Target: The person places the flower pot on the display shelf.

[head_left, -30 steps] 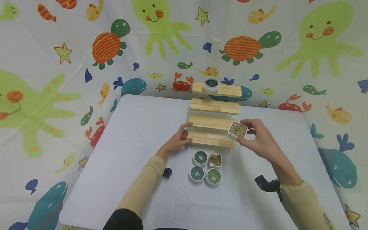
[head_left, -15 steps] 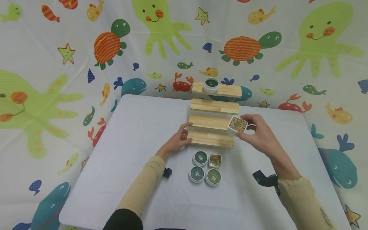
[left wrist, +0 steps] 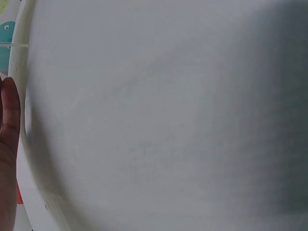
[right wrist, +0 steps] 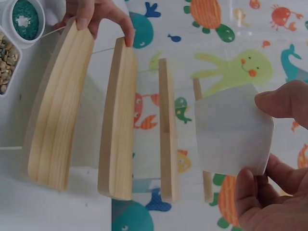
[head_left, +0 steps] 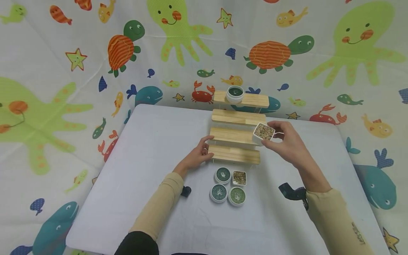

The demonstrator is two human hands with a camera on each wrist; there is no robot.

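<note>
My right hand point(head_left: 289, 143) pinches a small square white dish point(head_left: 264, 131) of pale grain-like bits, above the right end of a stepped wooden shelf stand point(head_left: 234, 154). In the right wrist view the thumb and fingers press opposite sides of the square dish point(right wrist: 233, 130); its contents are hidden there. My left hand point(head_left: 195, 156) holds the stand's left end, thumb on the lowest board and index finger on the board above, as the right wrist view also shows. On the top board stands a round white tub point(head_left: 235, 94) with dark green filling.
Before the stand sit two dark green tubs point(head_left: 222, 175), a lighter green tub point(head_left: 237, 196) and another square dish point(head_left: 239, 178) of mottled bits, all on the white table point(head_left: 153, 141). A sea-animal cloth point(head_left: 197, 32) hangs behind. The left wrist view is mostly a pale, blurred surface.
My right hand has raised the square dish a little toward the back, from beside the lower boards to near the second board from the top. The left hand stays in place.
</note>
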